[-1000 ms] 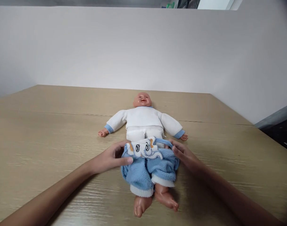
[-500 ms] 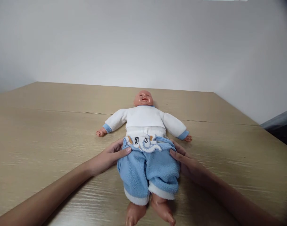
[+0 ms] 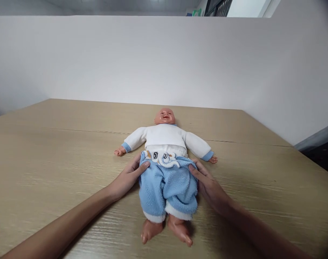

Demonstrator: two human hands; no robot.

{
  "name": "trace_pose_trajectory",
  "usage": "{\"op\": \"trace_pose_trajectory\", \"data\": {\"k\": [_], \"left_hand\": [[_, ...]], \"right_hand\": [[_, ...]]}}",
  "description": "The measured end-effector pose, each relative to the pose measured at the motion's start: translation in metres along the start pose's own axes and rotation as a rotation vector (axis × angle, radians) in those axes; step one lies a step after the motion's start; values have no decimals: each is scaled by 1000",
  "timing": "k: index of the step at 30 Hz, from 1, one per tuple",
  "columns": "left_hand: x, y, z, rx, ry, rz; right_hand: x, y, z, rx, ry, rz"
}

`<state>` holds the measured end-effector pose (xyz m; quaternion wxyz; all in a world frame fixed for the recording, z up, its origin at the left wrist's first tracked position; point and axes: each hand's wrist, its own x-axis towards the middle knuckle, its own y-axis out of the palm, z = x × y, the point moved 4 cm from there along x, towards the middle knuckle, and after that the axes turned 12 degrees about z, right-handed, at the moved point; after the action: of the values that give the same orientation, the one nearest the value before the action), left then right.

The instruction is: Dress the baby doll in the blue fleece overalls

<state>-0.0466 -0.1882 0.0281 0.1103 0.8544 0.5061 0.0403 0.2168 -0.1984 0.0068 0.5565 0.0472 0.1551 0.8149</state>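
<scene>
Trousers [image 3: 167, 185] of blue fleece now sit up at the doll's [image 3: 165, 136] waist (a second ago they were bunched lower), so they look nearly on. Left hand [image 3: 127, 178] and right hand [image 3: 208, 183] pinch the waistband on the table [image 3: 58, 144].

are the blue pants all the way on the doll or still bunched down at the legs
On: the blue pants cover both legs, the waistband just below the white top. The left hand and right hand grip the pants' sides.
</scene>
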Motion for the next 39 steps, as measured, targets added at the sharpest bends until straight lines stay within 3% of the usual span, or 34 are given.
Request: {"op": "trace_pose_trajectory", "data": {"k": [6,12,16,19,22,27,32,36,39], "left_hand": [[3,-2,6,-56,43,42],[1,-11,-18,227,106,-84],[13,-14,-38,483,177,-116],[29,-17,-35,394,148,-81],[40,-22,-21,211,76,-26],[36,-31,-11,208,32,-28],[32,-24,-6,-105,-18,36],[31,-23,-7,-116,-20,33],[28,-26,-23,143,-3,2]], "right_hand": [[5,-7,3,-27,-67,68],[3,-1,36,-375,-201,105],[22,15,62,-538,-282,107],[44,10,63,-498,-252,26],[56,-9,47,-353,-158,-41],[42,-23,23,-107,-4,35],[29,-12,17,150,125,-17],[32,-11,19,102,119,19],[30,-13,31,-158,3,102]]}}
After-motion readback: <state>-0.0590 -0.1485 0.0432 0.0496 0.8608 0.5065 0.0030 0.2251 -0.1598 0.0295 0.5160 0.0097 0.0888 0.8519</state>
